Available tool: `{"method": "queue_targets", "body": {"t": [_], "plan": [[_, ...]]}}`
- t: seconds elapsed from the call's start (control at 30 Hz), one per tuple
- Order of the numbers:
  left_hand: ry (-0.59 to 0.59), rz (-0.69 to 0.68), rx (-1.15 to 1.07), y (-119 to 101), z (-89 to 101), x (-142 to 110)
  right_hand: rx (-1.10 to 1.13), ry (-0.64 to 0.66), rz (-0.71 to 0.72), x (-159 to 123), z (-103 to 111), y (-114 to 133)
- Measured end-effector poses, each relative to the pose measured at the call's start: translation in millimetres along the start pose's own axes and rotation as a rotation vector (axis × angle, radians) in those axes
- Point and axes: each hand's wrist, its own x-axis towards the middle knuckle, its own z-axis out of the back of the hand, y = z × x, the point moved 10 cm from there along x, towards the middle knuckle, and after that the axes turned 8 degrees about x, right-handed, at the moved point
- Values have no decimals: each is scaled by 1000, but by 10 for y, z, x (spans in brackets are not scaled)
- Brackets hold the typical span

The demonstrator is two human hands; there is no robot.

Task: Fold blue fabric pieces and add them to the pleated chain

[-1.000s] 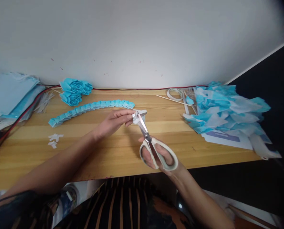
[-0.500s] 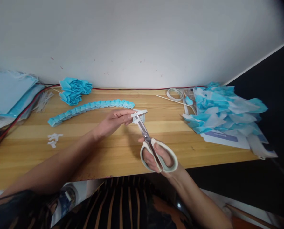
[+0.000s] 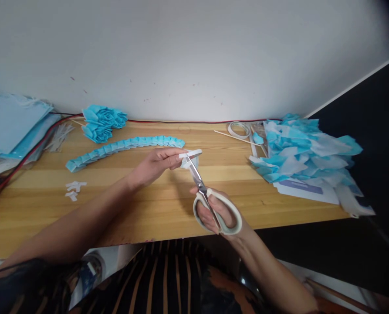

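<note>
My left hand (image 3: pixel 160 163) pinches the end of a narrow white strip (image 3: pixel 196 153) between thumb and fingers, above the table's middle. My right hand (image 3: pixel 222 211) is inside the white handle loops of a pair of scissors (image 3: pixel 199 183). The scissors' blades point away from me, with their tips at the strip beside my left fingertips. Below the strip shows a pale, whitish-blue piece (image 3: pixel 191 164), partly hidden by the blades. Whether the blades have cut through cannot be seen. Several small white cut pieces (image 3: pixel 74 188) lie left of my left forearm.
A curved row of folded blue pieces (image 3: pixel 125 145) lies behind my left hand. Blue flowers (image 3: pixel 103 122) and a stack of blue sheets (image 3: pixel 13 124) are at left. A tape roll (image 3: pixel 239 130), a thin stick (image 3: pixel 233 137) and a blue-white petal heap (image 3: pixel 308 148) are at right.
The white strip has turned from bunched at the blades to lying nearly straight across them. The scissors' handles spread a little, then came slightly together. Both hands stay in almost the same place.
</note>
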Motion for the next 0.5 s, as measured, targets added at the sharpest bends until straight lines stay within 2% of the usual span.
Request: {"method": "queue_targets", "body": {"t": [0.17,0.27,0.5], "plan": [[-6,-28,104,-87,14,4,97,10,-105,4,1,-103],[-7,-50,162,-128,10,13,53,29,-52,-4,-54,-70],[-60,18,216,-60,64,34,-137,33,18,-25,-168,-23]]}}
